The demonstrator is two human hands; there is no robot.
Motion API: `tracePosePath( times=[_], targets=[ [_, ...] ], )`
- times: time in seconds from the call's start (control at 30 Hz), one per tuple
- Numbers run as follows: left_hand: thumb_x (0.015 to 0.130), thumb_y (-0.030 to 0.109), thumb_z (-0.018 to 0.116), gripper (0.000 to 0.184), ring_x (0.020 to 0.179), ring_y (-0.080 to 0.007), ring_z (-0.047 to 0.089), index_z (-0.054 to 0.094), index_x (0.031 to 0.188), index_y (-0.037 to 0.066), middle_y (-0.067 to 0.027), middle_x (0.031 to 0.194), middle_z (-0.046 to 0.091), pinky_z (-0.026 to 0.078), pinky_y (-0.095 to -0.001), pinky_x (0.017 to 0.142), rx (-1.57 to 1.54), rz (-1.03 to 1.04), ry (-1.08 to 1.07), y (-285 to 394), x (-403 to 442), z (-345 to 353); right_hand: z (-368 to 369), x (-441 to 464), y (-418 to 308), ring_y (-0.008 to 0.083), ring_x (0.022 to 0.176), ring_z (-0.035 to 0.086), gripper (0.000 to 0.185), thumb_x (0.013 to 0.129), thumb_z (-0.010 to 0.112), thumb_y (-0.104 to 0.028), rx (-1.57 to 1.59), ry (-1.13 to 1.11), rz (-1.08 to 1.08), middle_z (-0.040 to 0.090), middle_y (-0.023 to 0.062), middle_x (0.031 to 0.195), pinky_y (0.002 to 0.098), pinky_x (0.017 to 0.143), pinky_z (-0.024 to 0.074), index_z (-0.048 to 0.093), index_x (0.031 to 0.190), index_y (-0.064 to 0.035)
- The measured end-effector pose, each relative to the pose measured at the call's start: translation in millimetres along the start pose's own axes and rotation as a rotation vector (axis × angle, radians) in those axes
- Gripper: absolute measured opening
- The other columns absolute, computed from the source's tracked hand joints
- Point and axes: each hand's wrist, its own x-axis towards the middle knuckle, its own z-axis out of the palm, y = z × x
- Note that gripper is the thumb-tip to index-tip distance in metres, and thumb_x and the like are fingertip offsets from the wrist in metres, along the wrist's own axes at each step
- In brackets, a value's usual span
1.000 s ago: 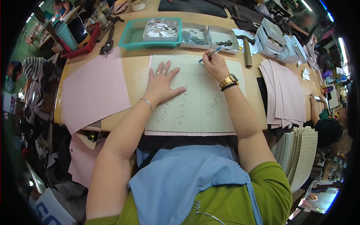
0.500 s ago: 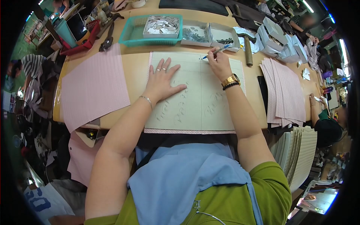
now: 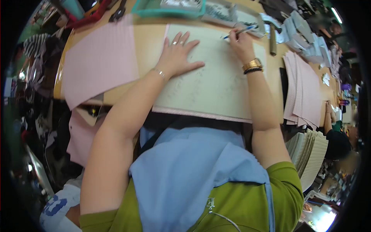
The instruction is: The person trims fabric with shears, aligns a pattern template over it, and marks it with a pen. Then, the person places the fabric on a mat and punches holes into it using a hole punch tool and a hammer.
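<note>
My left hand (image 3: 178,58) lies flat with fingers spread on a pale green sheet (image 3: 208,85), over its upper left part. Beneath the sheet, the edge of a pink patterned piece (image 3: 201,115) shows at the bottom. My right hand (image 3: 241,44) is closed around a blue and white pen (image 3: 246,29) at the sheet's upper right. The pen slants down to the left, its tip close to the sheet; whether it touches is unclear. Handwriting on the sheet is blurred.
A pink sheet (image 3: 102,58) lies left, a stack of pink sheets (image 3: 303,89) right. At the back are a green basket (image 3: 166,12), a tray of small parts (image 3: 218,13) and a hammer (image 3: 273,40). A co-worker's arm (image 3: 328,116) is at the far right.
The camera view has shifted, so the table appears higher and tilted. My left hand stays spread on the sheet; my right hand still holds the pen near the top.
</note>
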Motion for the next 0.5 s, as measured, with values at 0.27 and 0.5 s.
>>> tracePosePath(
  times=[0.27, 0.5],
  targets=[
    [0.075, 0.076, 0.053, 0.083, 0.143, -0.0337, 0.019, 0.041, 0.141, 0.026, -0.0139, 0.153, 0.027, 0.014, -0.0596, 0.113, 0.025, 0.012, 0.035, -4.2, 0.2, 8.7, -3.2, 0.1, 3.3, 0.0195, 0.066, 0.064, 0.025, 0.090, 0.059, -0.025, 0.046, 0.002, 0.059, 0.067, 0.0108, 0.073, 0.0316, 0.066, 0.0505, 0.065, 0.093, -0.0014],
    [0.076, 0.077, 0.051, 0.083, 0.143, -0.0332, 0.020, 0.041, 0.141, 0.027, -0.0138, 0.153, 0.027, 0.013, -0.0599, 0.113, 0.004, 0.021, 0.055, -5.4, -0.6, 9.9, -8.7, -107.1, -108.9, 0.0183, 0.075, 0.064, 0.019, 0.074, 0.072, -0.005, 0.253, -0.321, -0.627, 0.065, 0.0012, 0.076, 0.0478, 0.103, 0.0400, 0.064, 0.089, -0.0123]
  ],
)
